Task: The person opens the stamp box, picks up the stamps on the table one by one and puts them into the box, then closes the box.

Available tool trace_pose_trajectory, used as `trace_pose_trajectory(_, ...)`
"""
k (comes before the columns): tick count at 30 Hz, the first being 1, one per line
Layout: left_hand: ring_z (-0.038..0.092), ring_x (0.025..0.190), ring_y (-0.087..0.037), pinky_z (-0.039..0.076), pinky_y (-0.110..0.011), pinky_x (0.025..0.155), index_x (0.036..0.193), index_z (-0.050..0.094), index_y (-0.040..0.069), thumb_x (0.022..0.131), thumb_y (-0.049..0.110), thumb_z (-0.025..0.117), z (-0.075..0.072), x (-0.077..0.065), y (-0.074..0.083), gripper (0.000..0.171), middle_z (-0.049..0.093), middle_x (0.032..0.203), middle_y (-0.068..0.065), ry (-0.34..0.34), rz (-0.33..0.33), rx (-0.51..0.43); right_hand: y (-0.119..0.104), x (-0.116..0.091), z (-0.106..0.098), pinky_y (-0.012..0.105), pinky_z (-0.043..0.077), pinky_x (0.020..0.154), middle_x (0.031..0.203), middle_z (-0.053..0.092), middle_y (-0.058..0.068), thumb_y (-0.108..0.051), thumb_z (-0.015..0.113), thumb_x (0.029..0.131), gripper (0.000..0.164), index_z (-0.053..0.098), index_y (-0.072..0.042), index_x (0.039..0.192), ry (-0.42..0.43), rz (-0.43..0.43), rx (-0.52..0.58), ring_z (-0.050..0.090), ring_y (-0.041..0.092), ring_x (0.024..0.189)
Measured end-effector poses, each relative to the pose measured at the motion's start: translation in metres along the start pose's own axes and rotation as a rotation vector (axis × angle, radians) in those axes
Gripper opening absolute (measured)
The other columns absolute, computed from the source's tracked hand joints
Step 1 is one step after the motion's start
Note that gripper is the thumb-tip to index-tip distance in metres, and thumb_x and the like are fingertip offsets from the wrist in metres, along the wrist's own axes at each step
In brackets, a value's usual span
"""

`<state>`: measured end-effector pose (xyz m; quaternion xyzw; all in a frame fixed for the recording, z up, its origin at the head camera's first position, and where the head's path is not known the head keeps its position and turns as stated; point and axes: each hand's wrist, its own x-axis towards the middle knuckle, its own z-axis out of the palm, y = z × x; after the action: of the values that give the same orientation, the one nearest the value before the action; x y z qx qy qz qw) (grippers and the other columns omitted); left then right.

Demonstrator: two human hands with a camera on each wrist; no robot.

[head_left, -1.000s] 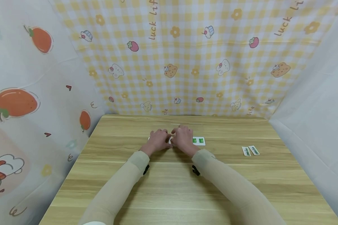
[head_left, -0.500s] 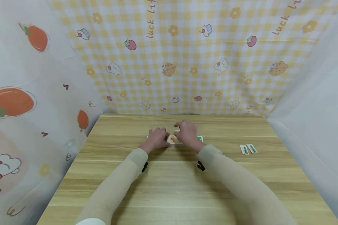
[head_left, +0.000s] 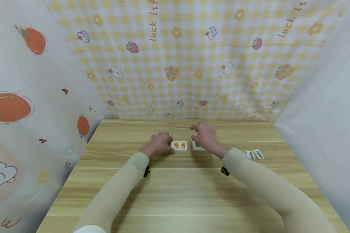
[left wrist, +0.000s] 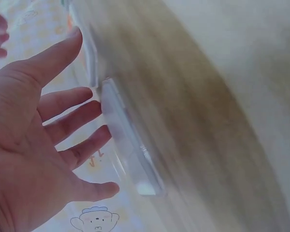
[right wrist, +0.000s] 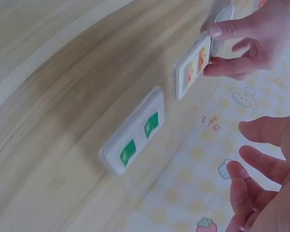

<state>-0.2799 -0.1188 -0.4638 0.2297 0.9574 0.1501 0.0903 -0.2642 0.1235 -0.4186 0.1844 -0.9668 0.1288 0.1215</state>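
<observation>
In the head view my left hand (head_left: pixel 161 143) is at the left end of a flat white case with two orange pictures (head_left: pixel 179 146). Its thumb and a finger touch opposite edges of that case, the fingers spread and relaxed. A second flat white case (left wrist: pixel 130 145) lies by the fingers in the left wrist view; the hand hides it in the head view. My right hand (head_left: pixel 206 136) hovers, fingers loosely bent and holding nothing, above a white case with two green pictures (right wrist: pixel 139 137). A gap separates the green-picture case from the orange-picture case.
Two small white packets with green print (head_left: pixel 254 154) lie on the wooden table (head_left: pixel 175 194) to the right. Faint clear edges (head_left: pixel 180 136) show on the wood behind the cases. A patterned curtain (head_left: pixel 180 64) hangs at the table's back edge.
My right hand has moved right, away from the left hand and the orange-picture case, uncovering that case. The left hand stays almost in place. The head view has shifted slightly.
</observation>
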Motion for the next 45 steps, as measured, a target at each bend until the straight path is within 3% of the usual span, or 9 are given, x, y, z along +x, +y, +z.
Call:
trace_pose_trajectory(4, 0.059, 0.114, -0.03, 0.037, -0.066, 0.1, 0.131, 0.065, 0.007, 0.081, 0.045, 0.084, -0.005, -0.001, -0.004, 0.065, 0.063, 0.126, -0.01, -0.026, -0.001, -0.084, 0.009, -0.009, -0.011, 0.034, 0.047, 0.057, 0.099, 0.072, 0.009, -0.017, 0.079, 0.082, 0.029, 0.077, -0.013, 0.111, -0.007, -0.035, 0.054, 0.065, 0.023, 0.084)
trace_pose_trajectory(9, 0.059, 0.116, -0.03, 0.048, -0.051, 0.098, 0.143, 0.054, 0.003, 0.082, 0.043, 0.083, -0.009, -0.004, -0.014, 0.079, 0.061, 0.132, -0.014, -0.035, 0.03, -0.113, 0.026, -0.022, -0.024, 0.031, 0.048, 0.052, 0.102, 0.069, 0.012, -0.015, 0.08, 0.083, 0.032, 0.075, -0.011, 0.114, -0.045, -0.013, 0.108, 0.064, 0.026, 0.084)
trace_pose_trajectory(22, 0.057, 0.12, -0.033, 0.045, -0.049, 0.101, 0.138, 0.059, 0.001, 0.083, 0.034, 0.084, -0.023, -0.03, -0.044, 0.07, 0.059, 0.136, -0.016, -0.002, 0.034, -0.073, 0.077, -0.045, -0.053, 0.033, 0.05, 0.054, 0.113, 0.066, 0.022, -0.014, 0.078, 0.085, 0.041, 0.069, -0.005, 0.124, -0.154, 0.048, 0.116, 0.066, 0.033, 0.091)
trace_pose_trajectory(30, 0.058, 0.118, -0.033, 0.045, -0.049, 0.101, 0.138, 0.058, -0.001, 0.082, 0.03, 0.085, -0.026, -0.042, -0.053, 0.069, 0.06, 0.134, -0.018, -0.01, 0.021, -0.064, 0.109, -0.073, -0.053, 0.044, 0.054, 0.065, 0.113, 0.064, 0.028, -0.013, 0.078, 0.085, 0.048, 0.064, 0.001, 0.128, -0.22, 0.038, 0.12, 0.065, 0.038, 0.093)
trace_pose_trajectory(33, 0.06, 0.11, -0.028, 0.049, -0.044, 0.094, 0.138, 0.059, 0.0, 0.081, 0.03, 0.086, -0.024, -0.044, -0.057, 0.069, 0.062, 0.131, -0.017, -0.006, 0.013, -0.075, 0.125, -0.085, -0.052, 0.042, 0.052, 0.06, 0.112, 0.063, 0.03, -0.012, 0.077, 0.085, 0.049, 0.062, 0.003, 0.13, -0.228, 0.023, 0.117, 0.065, 0.038, 0.087)
trace_pose_trajectory(37, 0.059, 0.097, -0.024, 0.05, -0.04, 0.084, 0.135, 0.061, 0.0, 0.08, 0.03, 0.087, -0.022, -0.045, -0.062, 0.068, 0.064, 0.123, -0.016, 0.003, 0.021, -0.064, 0.15, -0.099, -0.052, 0.037, 0.046, 0.053, 0.115, 0.059, 0.034, -0.007, 0.073, 0.086, 0.05, 0.058, 0.006, 0.132, -0.258, 0.058, 0.132, 0.065, 0.033, 0.077)
trace_pose_trajectory(39, 0.059, 0.094, -0.024, 0.05, -0.04, 0.082, 0.135, 0.062, 0.0, 0.079, 0.03, 0.088, -0.02, -0.045, -0.064, 0.068, 0.063, 0.121, -0.016, 0.009, 0.024, -0.05, 0.162, -0.106, -0.052, 0.038, 0.049, 0.058, 0.117, 0.057, 0.035, -0.006, 0.072, 0.087, 0.05, 0.057, 0.007, 0.133, -0.282, 0.093, 0.133, 0.065, 0.033, 0.08)
trace_pose_trajectory(45, 0.058, 0.103, -0.03, 0.049, -0.045, 0.087, 0.134, 0.062, 0.0, 0.08, 0.031, 0.087, -0.018, -0.047, -0.069, 0.067, 0.061, 0.125, -0.018, 0.017, 0.025, -0.016, 0.185, -0.124, -0.046, 0.041, 0.052, 0.062, 0.107, 0.061, 0.03, -0.013, 0.073, 0.09, 0.05, 0.056, 0.011, 0.131, -0.296, 0.154, 0.103, 0.064, 0.031, 0.081)
